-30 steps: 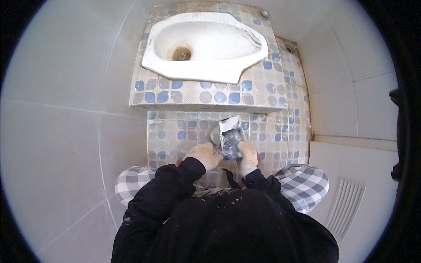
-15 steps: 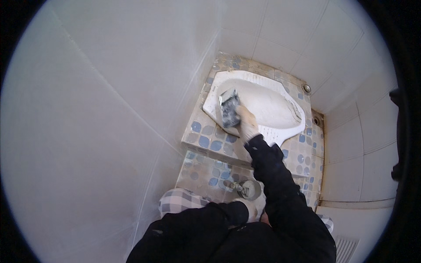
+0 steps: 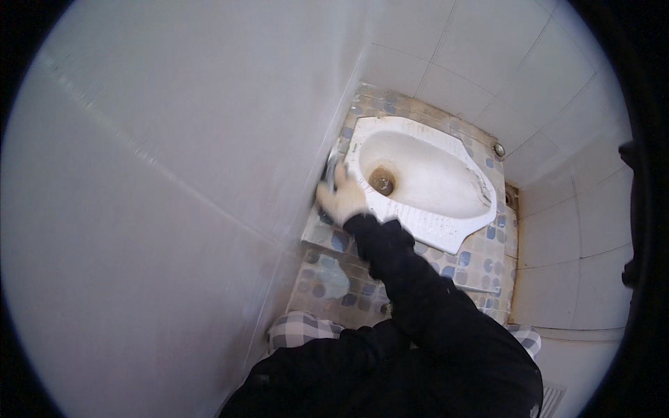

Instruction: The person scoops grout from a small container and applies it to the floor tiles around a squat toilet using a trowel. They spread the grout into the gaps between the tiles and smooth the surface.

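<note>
My right hand (image 3: 343, 198) reaches to the narrow strip between the left wall and the white squat toilet (image 3: 442, 230). Its fingers grip a flat, dark scraper (image 3: 326, 217), of which only the edges show. The scraper lies against the patterned tile platform beside the toilet's rim. My left hand is hidden beneath my right forearm; just its black sleeve (image 3: 359, 341) can be seen. In the toilet bowl, the drain hole (image 3: 381, 181) is stained brown.
Pale tiled wall (image 3: 174, 230) rises close on my left. Below the platform step, a whitish wet smear (image 3: 333, 279) covers part of the floor. A round metal fitting (image 3: 498, 150) and a drain (image 3: 512, 196) sit by the right wall. My checked trouser knee (image 3: 304, 330) is near.
My right hand has moved left with the scraper, from over the bowl to the strip beside the wall. The grey cup and my left hand have gone out of sight behind my arm.
</note>
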Demonstrator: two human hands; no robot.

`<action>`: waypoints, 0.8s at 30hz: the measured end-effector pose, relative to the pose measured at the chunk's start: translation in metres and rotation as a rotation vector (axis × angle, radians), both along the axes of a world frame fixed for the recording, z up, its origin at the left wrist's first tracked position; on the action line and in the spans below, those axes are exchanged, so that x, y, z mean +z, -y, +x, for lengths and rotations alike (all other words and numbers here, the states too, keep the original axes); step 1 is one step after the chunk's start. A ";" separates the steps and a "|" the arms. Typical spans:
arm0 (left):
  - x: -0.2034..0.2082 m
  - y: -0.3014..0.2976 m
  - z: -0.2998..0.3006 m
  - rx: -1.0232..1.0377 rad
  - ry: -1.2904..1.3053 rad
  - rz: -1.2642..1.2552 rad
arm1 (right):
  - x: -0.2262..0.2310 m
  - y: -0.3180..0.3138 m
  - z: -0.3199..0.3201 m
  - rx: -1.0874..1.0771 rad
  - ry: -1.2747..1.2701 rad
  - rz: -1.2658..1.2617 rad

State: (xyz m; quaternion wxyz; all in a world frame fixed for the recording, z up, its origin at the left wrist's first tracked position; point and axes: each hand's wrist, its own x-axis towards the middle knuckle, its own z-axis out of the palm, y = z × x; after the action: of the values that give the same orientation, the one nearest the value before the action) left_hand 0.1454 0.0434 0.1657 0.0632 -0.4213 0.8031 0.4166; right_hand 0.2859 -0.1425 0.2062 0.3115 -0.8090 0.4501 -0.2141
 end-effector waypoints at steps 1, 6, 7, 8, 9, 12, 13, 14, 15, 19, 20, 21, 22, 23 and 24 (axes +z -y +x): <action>0.002 0.004 -0.004 -0.014 -0.002 0.008 | -0.005 -0.023 -0.016 0.067 -0.109 -0.092; 0.013 0.021 -0.014 -0.034 -0.039 -0.038 | -0.002 0.018 -0.039 0.018 0.305 -0.089; 0.013 0.021 -0.015 -0.023 -0.050 -0.049 | 0.004 0.055 -0.036 0.030 0.335 -0.230; 0.012 0.022 -0.014 -0.014 -0.059 -0.056 | 0.010 0.093 -0.025 -0.057 0.226 -0.151; 0.010 0.020 -0.013 -0.015 -0.064 -0.057 | 0.019 0.136 -0.012 -0.058 0.027 0.011; 0.003 0.017 -0.009 -0.019 -0.070 -0.050 | 0.030 0.211 0.020 0.172 -0.274 -0.364; 0.002 0.015 -0.009 -0.023 -0.070 -0.045 | 0.025 0.213 0.027 0.187 -0.222 -0.313; 0.001 0.014 -0.009 -0.027 -0.072 -0.037 | 0.027 0.214 0.030 0.171 -0.100 -0.142; 0.001 0.014 -0.009 -0.039 -0.074 -0.031 | 0.021 0.200 0.031 0.023 0.010 0.051; 0.004 0.013 -0.013 -0.107 -0.078 0.008 | 0.012 0.121 0.000 0.173 -0.172 0.092; 0.005 0.012 -0.015 -0.129 -0.080 0.017 | 0.011 0.096 -0.013 0.225 -0.173 0.050; 0.005 0.010 -0.015 -0.152 -0.078 0.030 | 0.006 0.065 -0.010 0.247 -0.083 0.069; 0.005 0.008 -0.016 -0.166 -0.078 0.047 | 0.004 0.038 -0.016 0.222 -0.032 0.105; 0.003 0.006 -0.016 -0.186 -0.076 0.065 | 0.002 0.011 -0.022 0.188 0.003 0.157; 0.002 0.003 -0.018 -0.208 -0.074 0.082 | 0.000 -0.015 -0.026 0.193 -0.031 0.111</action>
State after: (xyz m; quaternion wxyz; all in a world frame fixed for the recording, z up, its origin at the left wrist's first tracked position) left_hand 0.1277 0.0404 0.1676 0.0934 -0.3170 0.8264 0.4559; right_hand 0.2595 -0.1272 0.2064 0.3678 -0.8335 0.3859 -0.1454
